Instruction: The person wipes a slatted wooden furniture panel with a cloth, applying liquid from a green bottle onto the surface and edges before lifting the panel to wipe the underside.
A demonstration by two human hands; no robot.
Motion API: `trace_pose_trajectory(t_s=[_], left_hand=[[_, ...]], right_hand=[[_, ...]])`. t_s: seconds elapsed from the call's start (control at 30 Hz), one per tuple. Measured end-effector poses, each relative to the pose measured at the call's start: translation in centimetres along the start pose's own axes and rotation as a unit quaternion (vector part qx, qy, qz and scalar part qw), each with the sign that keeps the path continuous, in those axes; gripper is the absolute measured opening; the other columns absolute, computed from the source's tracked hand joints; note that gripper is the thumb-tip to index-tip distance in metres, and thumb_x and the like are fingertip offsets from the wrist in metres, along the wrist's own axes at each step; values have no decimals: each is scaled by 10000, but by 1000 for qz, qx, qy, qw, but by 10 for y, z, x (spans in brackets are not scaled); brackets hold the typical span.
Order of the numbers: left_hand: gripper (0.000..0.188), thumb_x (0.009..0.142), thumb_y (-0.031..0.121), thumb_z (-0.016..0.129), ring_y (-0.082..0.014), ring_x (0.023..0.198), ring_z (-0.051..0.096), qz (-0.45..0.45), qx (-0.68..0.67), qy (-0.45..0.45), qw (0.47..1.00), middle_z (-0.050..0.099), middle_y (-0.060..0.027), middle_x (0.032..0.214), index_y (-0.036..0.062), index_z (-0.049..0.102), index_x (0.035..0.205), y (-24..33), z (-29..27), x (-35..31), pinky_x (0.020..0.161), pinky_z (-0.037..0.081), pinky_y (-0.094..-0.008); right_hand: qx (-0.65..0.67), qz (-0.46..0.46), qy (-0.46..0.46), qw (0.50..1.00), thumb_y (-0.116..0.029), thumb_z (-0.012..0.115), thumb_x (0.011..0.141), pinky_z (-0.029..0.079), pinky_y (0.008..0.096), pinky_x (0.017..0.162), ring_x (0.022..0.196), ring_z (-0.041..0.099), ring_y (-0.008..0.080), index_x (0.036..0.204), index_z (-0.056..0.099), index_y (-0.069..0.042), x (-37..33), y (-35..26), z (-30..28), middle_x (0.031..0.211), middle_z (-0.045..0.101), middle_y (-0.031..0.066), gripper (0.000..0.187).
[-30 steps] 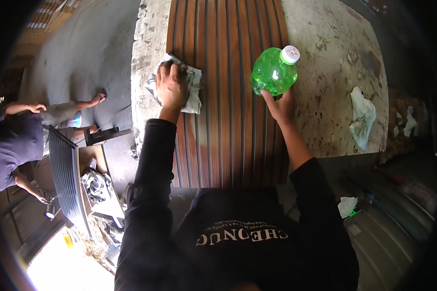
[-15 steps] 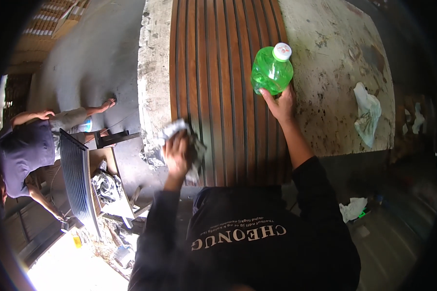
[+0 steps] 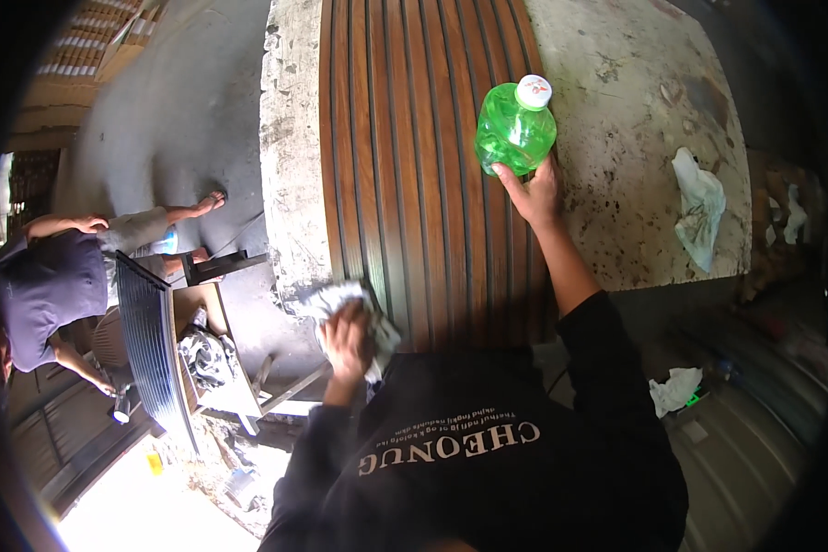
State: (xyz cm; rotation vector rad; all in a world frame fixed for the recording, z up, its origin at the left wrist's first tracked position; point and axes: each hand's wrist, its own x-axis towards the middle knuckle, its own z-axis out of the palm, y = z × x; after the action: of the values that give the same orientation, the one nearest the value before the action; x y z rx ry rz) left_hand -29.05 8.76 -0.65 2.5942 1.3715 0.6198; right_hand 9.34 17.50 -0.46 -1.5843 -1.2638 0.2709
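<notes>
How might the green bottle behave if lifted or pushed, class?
The green bottle probably flexes when squeezed, since its see-through wall looks like thin plastic. Its rounded sides suggest rolling if laid down. Its shiny surface may feel slippery.

From the wearer's head, above and behind the hands [image 3: 348,340] [image 3: 541,198], a wide fisheye camera looks steeply down at close range. It takes in the bench [image 3: 630,147] reaching beyond them, the torso [image 3: 478,391] behind and floor [image 3: 170,138] to their left.

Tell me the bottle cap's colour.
The cap on the bottle is white, with reddish marks on its top; it shows best in the head view.
</notes>
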Motion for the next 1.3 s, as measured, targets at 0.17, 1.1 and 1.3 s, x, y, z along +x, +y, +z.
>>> trace_pose_trajectory(t_s=[0.17, 1.1, 1.3], left_hand=[[304, 741, 156, 576, -305, 1045, 504, -3, -20, -34, 999, 559, -97, 1162, 114, 604, 1040, -8, -5, 35, 911, 332, -470], [385, 714, 106, 556, -323, 1041, 517, -90, -19, 18, 996, 547, -161, 1128, 88, 570, 1098, -11, -6, 41, 917, 383, -447], [249, 891, 161, 520, -346, 819, 564, -476, -211, 126, 844, 577, -220, 923, 8, 487, 1084, 24, 0, -39, 747, 437, -407]], right_hand=[[30, 2, -8, 1000, -331, 759, 724, 476, 393, 820, 972, 590, 307, 1193, 457, 15, -2, 5, 4, 1074, 581, 178, 656], [-7, -3, -27, 1000, -291, 722, 775, 452, 383, 842, 991, 586, 299, 1188, 492, -4, 0, -1, 1, 1091, 600, 161, 553], [-64, 50, -33, 996, -424, 724, 736, 464, 436, 817, 988, 577, 369, 1202, 478, -26, -1, 2, 0, 1114, 581, 185, 660]])
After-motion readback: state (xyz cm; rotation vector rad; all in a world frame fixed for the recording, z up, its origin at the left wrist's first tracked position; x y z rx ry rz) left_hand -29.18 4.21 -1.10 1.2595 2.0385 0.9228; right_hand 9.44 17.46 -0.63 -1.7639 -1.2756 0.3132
